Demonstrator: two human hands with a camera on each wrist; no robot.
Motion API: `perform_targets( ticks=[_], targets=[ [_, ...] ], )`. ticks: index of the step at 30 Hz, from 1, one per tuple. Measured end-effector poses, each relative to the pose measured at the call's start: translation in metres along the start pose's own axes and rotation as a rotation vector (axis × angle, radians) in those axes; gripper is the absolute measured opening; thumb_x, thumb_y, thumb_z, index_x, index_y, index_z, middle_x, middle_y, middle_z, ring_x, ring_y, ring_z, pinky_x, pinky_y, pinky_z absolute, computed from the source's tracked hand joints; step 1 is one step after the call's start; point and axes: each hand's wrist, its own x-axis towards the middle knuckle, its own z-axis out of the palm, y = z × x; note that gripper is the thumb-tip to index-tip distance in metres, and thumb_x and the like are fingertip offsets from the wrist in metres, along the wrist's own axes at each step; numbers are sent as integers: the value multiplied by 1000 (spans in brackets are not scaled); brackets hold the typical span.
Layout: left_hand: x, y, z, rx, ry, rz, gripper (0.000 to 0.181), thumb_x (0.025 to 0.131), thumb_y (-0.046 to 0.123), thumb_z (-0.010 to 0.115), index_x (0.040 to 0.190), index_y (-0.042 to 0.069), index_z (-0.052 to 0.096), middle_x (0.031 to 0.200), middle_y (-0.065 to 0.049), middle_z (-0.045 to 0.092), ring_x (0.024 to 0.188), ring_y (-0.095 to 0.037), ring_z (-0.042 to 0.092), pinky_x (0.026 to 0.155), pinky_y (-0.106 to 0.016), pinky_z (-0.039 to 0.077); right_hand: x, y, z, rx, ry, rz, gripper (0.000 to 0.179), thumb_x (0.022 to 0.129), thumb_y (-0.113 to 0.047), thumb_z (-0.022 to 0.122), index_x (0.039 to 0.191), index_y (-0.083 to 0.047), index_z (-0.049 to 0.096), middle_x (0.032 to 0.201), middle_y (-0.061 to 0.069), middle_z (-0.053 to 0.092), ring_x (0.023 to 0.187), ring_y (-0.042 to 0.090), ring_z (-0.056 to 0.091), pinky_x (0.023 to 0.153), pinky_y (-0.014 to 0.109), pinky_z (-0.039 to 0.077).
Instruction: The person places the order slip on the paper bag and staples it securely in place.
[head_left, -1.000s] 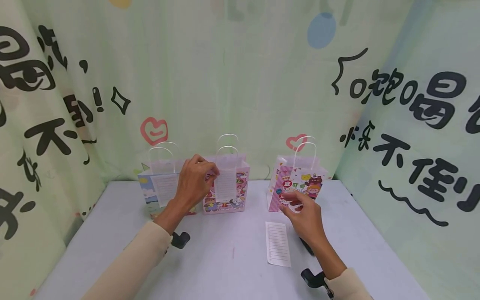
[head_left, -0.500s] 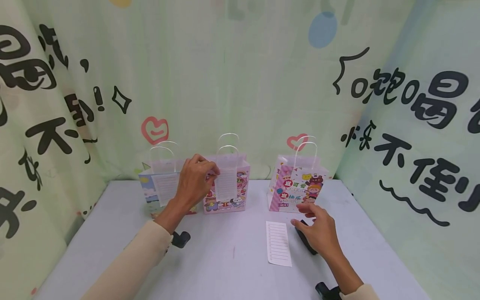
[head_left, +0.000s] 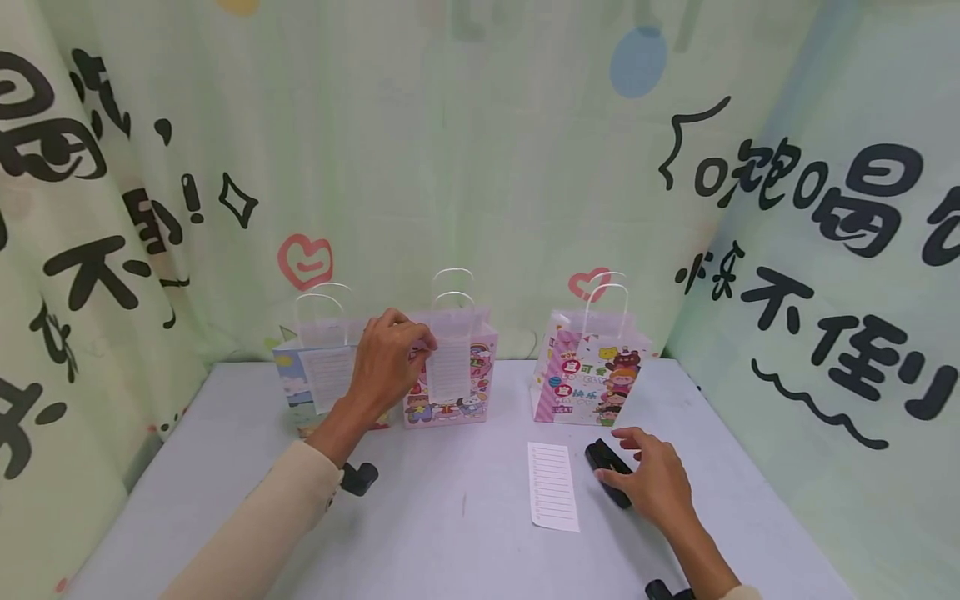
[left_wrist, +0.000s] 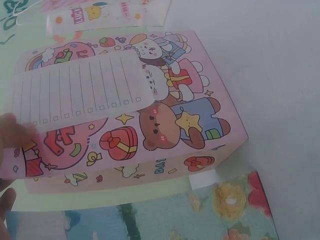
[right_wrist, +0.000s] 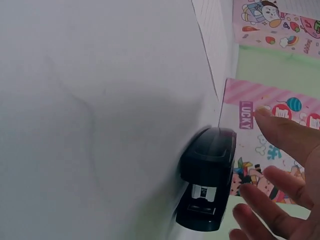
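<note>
My left hand (head_left: 392, 357) pinches a lined paper slip (head_left: 450, 371) against the front of the pink middle gift bag (head_left: 483, 379). In the left wrist view my thumb (left_wrist: 14, 131) lies at the corner of the slip, near the bag's edge; the other fingers are mostly hidden. A black stapler (head_left: 606, 465) lies on the table at the right, in front of the right bag. Over it, my right hand (head_left: 654, 477) has its fingers spread, thumb and fingertips near its sides. From the right wrist, the stapler (right_wrist: 207, 165) shows its mouth end beside the relaxed fingers.
Left of the stapler, another lined slip (head_left: 553, 487) lies flat on the white table (head_left: 420, 533). A blue gift bag (head_left: 294, 392) with a lined slip on its front stands at the left, partly behind my left arm. A pink gift bag (head_left: 588, 379) stands upright at the right.
My right hand has moved down and to the right, from in front of the right bag to over the stapler. The left hand keeps its pinch on the slip at the middle bag.
</note>
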Motion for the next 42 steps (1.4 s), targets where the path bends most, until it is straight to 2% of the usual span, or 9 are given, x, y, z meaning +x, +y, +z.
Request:
perform_targets(
  ticks=[7,16,23,27,36,42],
  targets=[
    [-1,-1,0,-14,-11,-13,7,87,8,86,90,12,81,89,-5,81,92,-22,57,82,-39,46,1,8,6,-47,-64,30,73,77,-29,96,140,-8,63,128,23,71,108,37,62,86,54,51],
    [0,1,-1,-15,1,-3,7,87,8,86,88,11,80,87,-5,81,92,-23,57,81,-39,45,1,8,8,-32,-90,-4,72,79,-13,94,143,-10,62,127,22,71,108,36,63,91,57,52],
    [-1,-1,-2,-14,-11,-18,5,88,10,85,91,11,82,91,-5,82,91,-22,57,82,-38,46,10,8,11,-203,-174,15,84,73,-41,98,139,-1,64,122,23,70,106,35,61,91,56,53],
    [-1,-1,-2,-18,-5,-10,6,87,9,86,90,10,81,90,-5,82,92,-22,57,82,-39,46,11,5,13,-249,-181,9,80,72,-41,98,133,1,66,116,22,70,101,33,61,89,54,53],
    [0,-1,0,-26,-9,-14,6,87,7,85,89,11,81,89,-5,82,92,-22,57,83,-39,47,3,-13,12,-147,-113,-84,71,80,-28,94,136,1,64,122,21,70,109,35,60,95,56,51],
    [0,-1,-1,-29,-5,-10,6,87,8,86,89,12,81,90,-4,82,91,-22,56,82,-39,47,3,-29,8,-48,-68,-111,68,83,-27,92,138,-2,62,127,20,69,114,36,61,97,58,52]
  ],
)
